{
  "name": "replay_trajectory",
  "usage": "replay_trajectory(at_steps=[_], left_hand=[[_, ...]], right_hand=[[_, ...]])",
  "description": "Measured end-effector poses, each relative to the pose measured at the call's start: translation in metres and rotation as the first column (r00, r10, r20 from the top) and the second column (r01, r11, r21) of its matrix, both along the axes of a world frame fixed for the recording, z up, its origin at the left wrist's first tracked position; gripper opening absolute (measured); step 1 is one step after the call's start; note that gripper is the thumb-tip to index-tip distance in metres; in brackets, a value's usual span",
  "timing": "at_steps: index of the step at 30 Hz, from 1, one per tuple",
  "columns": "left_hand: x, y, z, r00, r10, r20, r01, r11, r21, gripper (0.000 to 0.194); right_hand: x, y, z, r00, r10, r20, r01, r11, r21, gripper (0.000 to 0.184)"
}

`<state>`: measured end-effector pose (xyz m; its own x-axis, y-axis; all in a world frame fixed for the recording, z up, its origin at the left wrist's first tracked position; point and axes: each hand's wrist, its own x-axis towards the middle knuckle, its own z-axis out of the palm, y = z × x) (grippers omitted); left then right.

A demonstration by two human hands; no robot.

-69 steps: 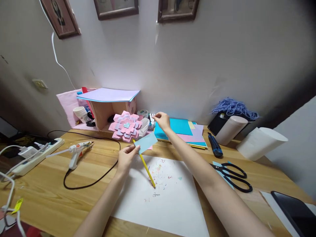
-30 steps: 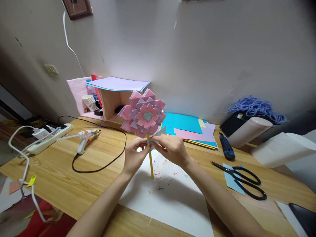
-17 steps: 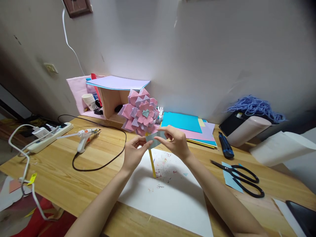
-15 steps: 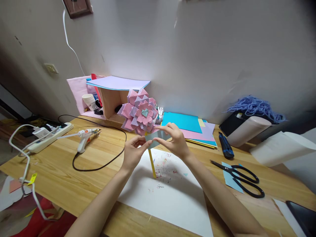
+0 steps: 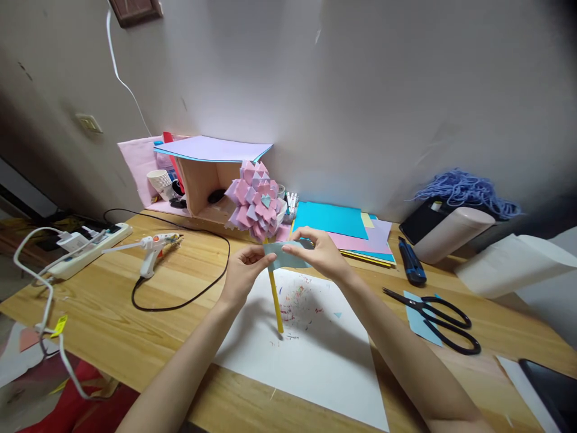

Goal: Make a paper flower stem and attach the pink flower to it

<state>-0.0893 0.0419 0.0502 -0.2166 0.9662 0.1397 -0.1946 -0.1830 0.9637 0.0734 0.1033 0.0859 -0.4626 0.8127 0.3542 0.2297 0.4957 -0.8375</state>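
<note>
A pink and lilac paper flower (image 5: 255, 201) with a pale blue heart at its centre stands on a yellow stem (image 5: 276, 300), above the white sheet (image 5: 311, 367). My left hand (image 5: 246, 267) is closed, its thumb and fingers pinching the stem just under the bloom together with the edge of a pale blue piece of paper (image 5: 288, 257). From the right, my right hand (image 5: 322, 252) pinches the other part of that paper between thumb and fingers. The paper stretches across the stem's front. The fingers of my left hand are partly hidden behind the stem.
On the left lie a hot glue gun (image 5: 155, 249) with its looping black cable and a power strip (image 5: 90, 252). Behind are an open box (image 5: 198, 180) and coloured paper sheets (image 5: 331, 219). Scissors (image 5: 433, 316), a utility knife (image 5: 412, 261) and paper rolls (image 5: 518, 267) are at right.
The flower came up from the table, and both hands gathered at its stem with the blue paper. Lately the bloom has turned more sideways, and the right fingers have shifted along the paper.
</note>
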Motion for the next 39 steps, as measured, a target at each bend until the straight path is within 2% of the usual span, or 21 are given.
replay_trajectory(at_steps=[6, 16, 23, 30, 39], left_hand=[[0.002, -0.001, 0.000, 1.000, -0.019, -0.003, 0.019, 1.000, -0.021, 0.020], [0.001, 0.001, -0.004, 0.994, -0.102, -0.025, 0.101, 0.994, -0.030, 0.026], [0.002, 0.003, -0.005, 0.984, -0.180, 0.003, 0.179, 0.982, -0.060, 0.033], [0.003, 0.003, -0.007, 0.977, -0.210, 0.022, 0.211, 0.975, -0.069, 0.032], [0.004, 0.002, -0.005, 0.980, -0.191, 0.058, 0.196, 0.977, -0.080, 0.033]], right_hand=[[-0.003, 0.004, -0.005, 0.999, 0.014, -0.049, -0.022, 0.985, -0.174, 0.033], [-0.004, 0.012, -0.014, 0.996, 0.057, -0.070, -0.075, 0.953, -0.292, 0.035], [-0.002, 0.014, -0.015, 0.998, 0.064, -0.022, -0.068, 0.961, -0.266, 0.036], [0.000, 0.016, -0.017, 0.998, 0.053, 0.028, -0.045, 0.972, -0.232, 0.034], [0.000, 0.016, -0.019, 0.997, 0.078, 0.028, -0.068, 0.964, -0.256, 0.034]])
